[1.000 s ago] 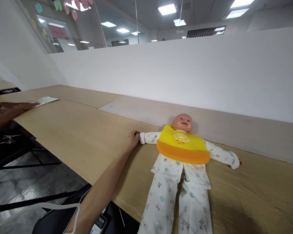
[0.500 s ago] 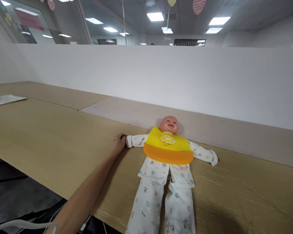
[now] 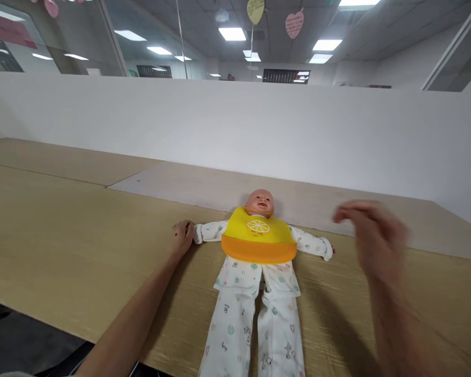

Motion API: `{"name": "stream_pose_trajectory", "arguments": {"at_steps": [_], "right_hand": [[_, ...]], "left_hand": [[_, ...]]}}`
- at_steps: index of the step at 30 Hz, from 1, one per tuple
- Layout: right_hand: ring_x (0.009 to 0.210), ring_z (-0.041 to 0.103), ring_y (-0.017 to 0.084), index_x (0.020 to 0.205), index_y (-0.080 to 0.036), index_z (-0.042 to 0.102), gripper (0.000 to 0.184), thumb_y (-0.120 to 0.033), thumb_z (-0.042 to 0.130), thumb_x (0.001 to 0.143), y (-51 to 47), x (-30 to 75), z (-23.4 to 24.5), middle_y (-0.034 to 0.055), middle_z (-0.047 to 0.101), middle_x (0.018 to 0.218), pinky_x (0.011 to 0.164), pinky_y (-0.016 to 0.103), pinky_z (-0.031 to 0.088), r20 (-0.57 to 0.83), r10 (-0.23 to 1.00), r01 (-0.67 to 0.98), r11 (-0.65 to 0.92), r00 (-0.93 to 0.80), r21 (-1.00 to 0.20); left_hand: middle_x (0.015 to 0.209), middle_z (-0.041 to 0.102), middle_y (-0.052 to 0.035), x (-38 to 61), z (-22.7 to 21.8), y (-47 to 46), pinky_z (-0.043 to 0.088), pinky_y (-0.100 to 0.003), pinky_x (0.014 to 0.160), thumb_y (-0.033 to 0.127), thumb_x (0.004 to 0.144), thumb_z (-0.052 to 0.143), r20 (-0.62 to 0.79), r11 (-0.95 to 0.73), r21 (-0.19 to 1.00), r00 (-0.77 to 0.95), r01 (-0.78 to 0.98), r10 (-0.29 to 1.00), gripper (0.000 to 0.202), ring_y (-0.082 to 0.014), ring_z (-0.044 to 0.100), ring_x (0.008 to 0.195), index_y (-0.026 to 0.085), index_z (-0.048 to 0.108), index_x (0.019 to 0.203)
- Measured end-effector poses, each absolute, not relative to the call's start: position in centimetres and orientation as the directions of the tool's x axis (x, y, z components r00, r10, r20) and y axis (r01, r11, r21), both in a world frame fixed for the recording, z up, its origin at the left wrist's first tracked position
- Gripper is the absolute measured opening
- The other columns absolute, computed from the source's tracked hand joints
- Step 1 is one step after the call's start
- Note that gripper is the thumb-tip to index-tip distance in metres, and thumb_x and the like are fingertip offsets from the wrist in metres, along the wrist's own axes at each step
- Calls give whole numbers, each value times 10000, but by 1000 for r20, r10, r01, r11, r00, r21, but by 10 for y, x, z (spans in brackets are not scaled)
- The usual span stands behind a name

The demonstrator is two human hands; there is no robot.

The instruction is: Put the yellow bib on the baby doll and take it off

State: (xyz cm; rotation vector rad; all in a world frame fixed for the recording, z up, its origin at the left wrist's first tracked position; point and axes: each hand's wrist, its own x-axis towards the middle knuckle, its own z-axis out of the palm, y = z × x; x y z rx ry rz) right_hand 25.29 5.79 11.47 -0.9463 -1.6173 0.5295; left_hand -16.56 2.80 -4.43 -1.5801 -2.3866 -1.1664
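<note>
A baby doll (image 3: 260, 203) lies on its back with its arms stretched out to both sides. It wears a patterned white top and trousers (image 3: 235, 324). Over its chest sits a yellow bib (image 3: 258, 226) with a lemon-slice face and an orange pocket (image 3: 259, 248) along the bottom. My left hand (image 3: 183, 235) is closed at the end of the doll's left-side sleeve (image 3: 211, 231), and the doll's hand there is hidden. My right hand (image 3: 377, 235) is raised in the air, right of the other sleeve (image 3: 312, 244), blurred by motion and apart from the doll.
The doll rests on a brown-covered table (image 3: 82, 235). A pale grey strip of surface (image 3: 172, 183) runs behind its head, up to a white wall (image 3: 220, 125). Glass panels (image 3: 204, 42) with paper hearts rise above the wall.
My right hand has come into view from the right. My left hand stays at the doll's sleeve. The view has shifted right, so the doll appears further left.
</note>
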Motion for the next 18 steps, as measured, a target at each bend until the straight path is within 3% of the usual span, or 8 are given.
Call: {"name": "stream_pose_trajectory", "arguments": {"at_steps": [3,5,11,14,18], "right_hand": [[790,627,170,874,-181,650,222,-362,580,765,99,242,100,60,686,866,776,338,490,295,948,255,316,-119,-914],[810,628,173,893,-157,650,286,-373,578,719,130,227,81,82,695,919,785,326,475,103,988,276,131,-114,-952],[894,631,194,913,-145,662,383,-375,617,610,175,186,32,91,685,1039,750,270,462,-106,975,70,-94,-195,-993],[904,625,188,902,-178,671,368,-374,632,593,181,179,20,54,676,1085,726,250,465,-133,968,-6,-137,-212,-991],[827,621,164,900,-187,666,316,-358,639,635,190,180,9,43,699,964,663,228,462,-142,968,-11,-147,-206,-989]], "left_hand": [[920,683,-118,-164,-42,28,431,-390,889,352,872,324,499,148,431,-372,890,783,321,-259,599,915,202,608,882],[945,685,-130,-163,-39,26,426,-399,904,339,877,333,528,136,392,-344,910,777,311,-267,595,932,199,609,912],[919,693,-129,-152,-28,25,418,-391,944,285,882,367,625,66,393,-319,917,713,282,-251,598,964,190,627,933],[972,693,-142,-135,-18,45,419,-396,944,288,867,387,566,13,481,-322,876,759,307,-256,589,1018,157,637,988],[1028,685,-140,-101,-1,90,438,-377,897,308,818,454,272,87,768,-446,635,852,322,-254,601,1008,151,643,1027]]}}
